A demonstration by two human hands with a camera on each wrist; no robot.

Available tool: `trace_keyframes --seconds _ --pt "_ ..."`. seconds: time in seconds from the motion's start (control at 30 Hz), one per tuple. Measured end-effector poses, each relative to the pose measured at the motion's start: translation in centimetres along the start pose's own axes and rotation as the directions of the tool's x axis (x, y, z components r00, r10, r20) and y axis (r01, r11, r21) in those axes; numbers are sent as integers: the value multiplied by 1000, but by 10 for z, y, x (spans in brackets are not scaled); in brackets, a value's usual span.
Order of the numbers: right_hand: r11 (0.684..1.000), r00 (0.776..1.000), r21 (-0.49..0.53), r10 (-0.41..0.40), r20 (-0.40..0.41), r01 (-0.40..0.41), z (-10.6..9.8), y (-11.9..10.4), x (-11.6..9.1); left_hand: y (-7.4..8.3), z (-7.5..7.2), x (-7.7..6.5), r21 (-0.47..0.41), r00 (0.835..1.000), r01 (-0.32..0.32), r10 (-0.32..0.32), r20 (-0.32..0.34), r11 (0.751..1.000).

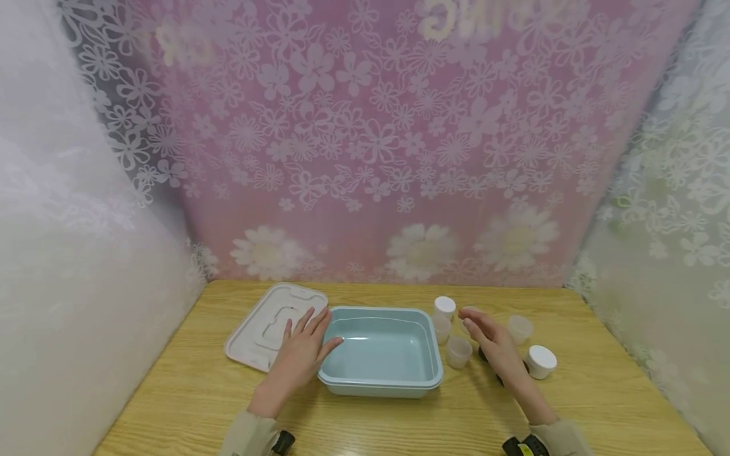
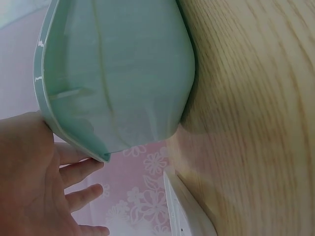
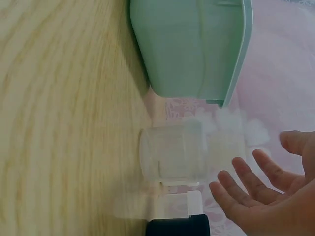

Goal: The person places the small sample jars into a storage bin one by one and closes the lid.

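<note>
Touching the tub (image 1: 379,384) with loose left hand (image 1: 303,350), holding nothing in right hand (image 1: 498,349) by cups (image 1: 459,354) toward the table's (image 1: 613,380) right edge.

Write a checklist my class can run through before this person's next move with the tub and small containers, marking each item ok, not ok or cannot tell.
1. Tub uncovered: ok; its inside shows bare.
2. Lid off the tub: ok; it lies on the table, left of the tub.
3. Left grip on the tub: ok; it touches the left rim.
4. Right grip free: ok; it holds nothing.
5. Clear container picked up: not ok; it stands on the table.
6. Dark object identified: cannot tell; the right wrist view cuts it off.
</note>
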State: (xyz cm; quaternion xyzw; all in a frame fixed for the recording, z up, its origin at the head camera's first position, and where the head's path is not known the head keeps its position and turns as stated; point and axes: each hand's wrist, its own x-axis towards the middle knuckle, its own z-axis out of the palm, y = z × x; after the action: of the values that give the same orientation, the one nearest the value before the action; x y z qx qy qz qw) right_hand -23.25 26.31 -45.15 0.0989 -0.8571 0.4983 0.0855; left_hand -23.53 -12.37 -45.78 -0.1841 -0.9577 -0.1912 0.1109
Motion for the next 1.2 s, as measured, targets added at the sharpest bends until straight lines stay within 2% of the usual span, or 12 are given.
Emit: trace_keyframes --seconds 0.13,0.37,0.5,0.87,1.03,1.2 --pt "999 999 -51 18 27 -16 1 2 0 0 0 0 -17 1000 1 -1 12 1000" --pt "998 987 -58 40 154 -31 1 10 0 0 1 0 -20 1000 9 -9 11 1000" --pt "996 981 -83 46 187 -31 1 14 0 1 1 0 -21 1000 14 -14 11 1000" --pt "988 975 -112 123 187 -103 4 17 -1 0 3 1 -20 1000 27 -27 6 999" --pt "985 978 -123 137 155 -118 -1 8 -2 -1 2 1 -32 1000 10 -10 -2 999" --pt "990 984 -86 119 134 -108 -8 -3 -1 -5 3 1 -27 1000 -4 4 -20 1000"
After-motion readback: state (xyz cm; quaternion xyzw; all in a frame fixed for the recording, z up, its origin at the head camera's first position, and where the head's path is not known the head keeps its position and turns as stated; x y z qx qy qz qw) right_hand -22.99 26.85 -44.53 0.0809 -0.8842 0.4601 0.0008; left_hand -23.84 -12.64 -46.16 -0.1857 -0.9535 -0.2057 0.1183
